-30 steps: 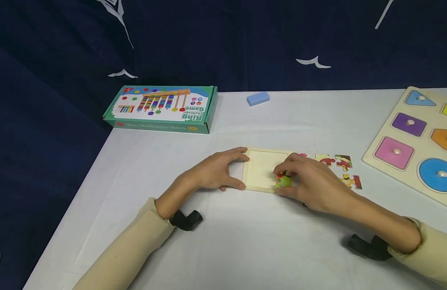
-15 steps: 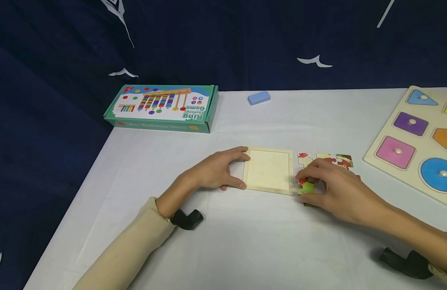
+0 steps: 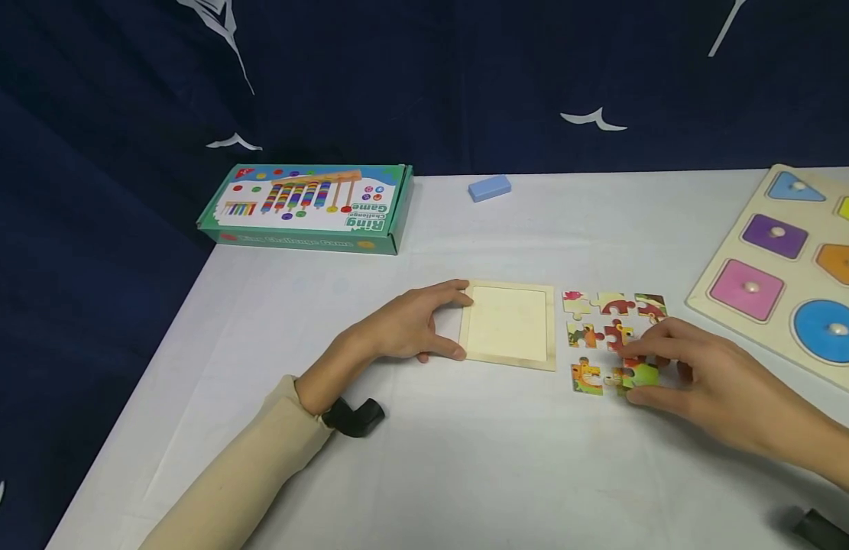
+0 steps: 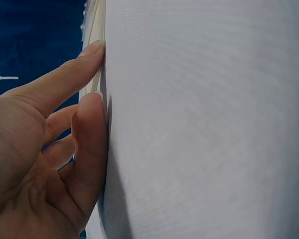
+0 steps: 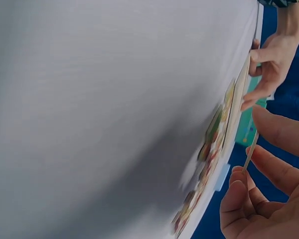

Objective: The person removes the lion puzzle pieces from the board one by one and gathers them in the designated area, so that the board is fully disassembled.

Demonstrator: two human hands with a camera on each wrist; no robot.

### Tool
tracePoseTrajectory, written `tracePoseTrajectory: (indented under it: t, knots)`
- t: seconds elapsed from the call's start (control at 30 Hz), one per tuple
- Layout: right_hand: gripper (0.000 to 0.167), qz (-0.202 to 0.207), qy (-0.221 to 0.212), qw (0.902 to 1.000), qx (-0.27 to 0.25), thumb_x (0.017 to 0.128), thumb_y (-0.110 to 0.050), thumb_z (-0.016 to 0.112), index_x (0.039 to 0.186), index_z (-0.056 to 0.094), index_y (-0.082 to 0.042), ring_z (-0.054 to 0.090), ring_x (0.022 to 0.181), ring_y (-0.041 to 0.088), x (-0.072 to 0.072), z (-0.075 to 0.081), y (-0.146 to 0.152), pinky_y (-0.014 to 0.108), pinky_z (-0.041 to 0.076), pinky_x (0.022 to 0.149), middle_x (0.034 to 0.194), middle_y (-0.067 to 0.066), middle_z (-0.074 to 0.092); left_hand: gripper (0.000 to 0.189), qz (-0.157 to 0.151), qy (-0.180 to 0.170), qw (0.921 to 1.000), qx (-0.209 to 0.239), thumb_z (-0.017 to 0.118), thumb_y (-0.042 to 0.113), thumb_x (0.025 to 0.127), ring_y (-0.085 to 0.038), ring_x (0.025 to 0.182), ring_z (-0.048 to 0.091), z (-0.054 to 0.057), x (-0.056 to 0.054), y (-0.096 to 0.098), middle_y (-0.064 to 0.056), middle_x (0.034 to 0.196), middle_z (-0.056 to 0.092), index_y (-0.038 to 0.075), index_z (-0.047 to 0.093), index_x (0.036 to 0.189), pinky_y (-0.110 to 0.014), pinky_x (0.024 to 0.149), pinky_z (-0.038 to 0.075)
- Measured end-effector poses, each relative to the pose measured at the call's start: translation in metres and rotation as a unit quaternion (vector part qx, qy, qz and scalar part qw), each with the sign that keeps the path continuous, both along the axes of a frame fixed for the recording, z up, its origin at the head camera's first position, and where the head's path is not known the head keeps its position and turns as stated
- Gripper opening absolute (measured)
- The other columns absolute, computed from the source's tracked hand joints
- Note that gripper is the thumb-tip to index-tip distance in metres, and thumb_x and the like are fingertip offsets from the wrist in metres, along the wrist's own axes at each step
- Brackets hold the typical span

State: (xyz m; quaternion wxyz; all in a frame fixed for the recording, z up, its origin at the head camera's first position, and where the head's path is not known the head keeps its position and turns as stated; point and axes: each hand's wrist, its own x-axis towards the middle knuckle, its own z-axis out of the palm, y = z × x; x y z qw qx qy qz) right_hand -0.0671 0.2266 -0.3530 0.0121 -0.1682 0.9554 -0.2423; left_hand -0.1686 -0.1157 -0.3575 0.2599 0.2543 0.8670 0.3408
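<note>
A square wooden puzzle tray (image 3: 548,328) with a bare inside lies on the white table. My left hand (image 3: 412,321) touches its left edge, the thumb at the near corner and fingertips at the far corner. My right hand (image 3: 716,378) pinches a green jigsaw piece (image 3: 642,374) between thumb and fingers. Seen edge-on in the right wrist view, that piece (image 5: 250,152) is a thin plate held off the table. Below and beside it several loose jigsaw pieces (image 3: 586,376) lie in rows right of the tray. The right hand hides some of them.
At the back left lies a green Ring Challenge Game box (image 3: 307,208). A blue block (image 3: 489,188) is near the table's far edge. On the right lies a knobbed shape board (image 3: 713,260). A dark patterned cloth (image 3: 424,92) hangs behind the table.
My right hand has carried the green jigsaw piece rightward from over the tray to over the loose pieces, uncovering the tray's right side. The left hand has stayed at the tray's left edge.
</note>
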Motion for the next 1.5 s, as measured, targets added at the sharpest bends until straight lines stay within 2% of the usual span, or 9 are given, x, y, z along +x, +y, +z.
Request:
tracePoseTrajectory:
  t: [0.17,0.37,0.53,0.67,0.87,1.03,1.27,1.5]
  knots:
    - [0.047,-0.016,0.007,0.9998,0.011,0.065,-0.015,0.093,0.108,0.074,-0.014,0.045,0.070,0.007,0.003,-0.006,0.013,0.021,0.039,0.054,0.095,-0.006,0.058,0.071,0.003,-0.001,1.0000,-0.003,0.086,0.018,0.079,-0.019,0.051,0.061,0.000,0.000,0.000,0.005,0.159,0.029,0.010,0.052,0.140,-0.029,0.068,0.049]
    - [0.047,-0.013,0.013,0.9993,0.034,0.062,-0.016,0.093,0.105,0.074,-0.016,0.044,0.071,0.006,0.004,-0.014,0.024,0.021,0.039,0.054,0.097,-0.005,0.057,0.071,0.001,-0.001,1.0000,0.001,0.086,0.018,0.079,-0.019,0.051,0.061,0.000,0.000,-0.001,0.005,0.159,0.029,0.010,0.052,0.140,-0.029,0.067,0.049]
    - [0.046,-0.013,-0.020,0.9984,0.052,0.066,-0.017,0.092,0.107,0.073,-0.013,0.047,0.078,0.009,0.003,-0.015,0.026,0.021,0.043,0.060,0.105,0.001,0.060,0.071,0.002,-0.001,1.0000,0.002,0.086,0.018,0.079,-0.019,0.050,0.061,0.001,0.000,-0.002,0.005,0.159,0.028,0.010,0.052,0.140,-0.029,0.066,0.049]
    - [0.045,-0.016,-0.041,0.9969,0.065,0.067,-0.019,0.091,0.108,0.074,-0.010,0.051,0.084,0.018,0.003,-0.015,0.028,0.024,0.045,0.066,0.104,0.004,0.060,0.071,0.003,-0.001,1.0000,0.003,0.086,0.017,0.078,-0.018,0.050,0.060,0.001,0.000,-0.002,0.005,0.159,0.029,0.010,0.052,0.140,-0.028,0.066,0.049]
    - [0.046,-0.022,-0.050,0.9956,0.076,0.067,-0.019,0.091,0.109,0.074,-0.007,0.054,0.087,0.023,0.002,-0.019,0.033,0.027,0.047,0.070,0.104,0.007,0.060,0.071,0.001,0.000,1.0000,0.005,0.086,0.017,0.078,-0.018,0.050,0.060,0.001,0.001,-0.002,0.004,0.159,0.029,0.009,0.052,0.140,-0.028,0.066,0.049]
    - [0.047,-0.027,-0.059,0.9951,0.074,0.068,-0.019,0.091,0.110,0.073,-0.007,0.055,0.090,0.026,0.001,-0.023,0.037,0.035,0.047,0.075,0.107,0.011,0.061,0.071,0.001,-0.001,1.0000,0.002,0.086,0.017,0.078,-0.018,0.051,0.061,0.002,0.001,-0.002,0.004,0.159,0.029,0.009,0.052,0.140,-0.028,0.067,0.049]
    - [0.045,-0.023,-0.059,0.9951,0.076,0.069,-0.018,0.090,0.111,0.073,-0.009,0.052,0.089,0.023,0.001,-0.024,0.038,0.026,0.044,0.071,0.106,0.008,0.060,0.070,0.003,-0.002,1.0000,0.001,0.086,0.018,0.078,-0.019,0.050,0.061,0.001,0.001,-0.002,0.005,0.159,0.030,0.009,0.052,0.140,-0.029,0.066,0.048]
    - [0.042,-0.021,-0.056,0.9954,0.074,0.072,-0.016,0.089,0.110,0.073,-0.010,0.052,0.088,0.022,0.001,-0.023,0.038,0.026,0.046,0.070,0.106,0.007,0.060,0.070,0.002,-0.001,1.0000,0.005,0.086,0.017,0.079,-0.019,0.050,0.061,0.001,0.001,-0.003,0.004,0.159,0.029,0.009,0.052,0.140,-0.028,0.065,0.049]
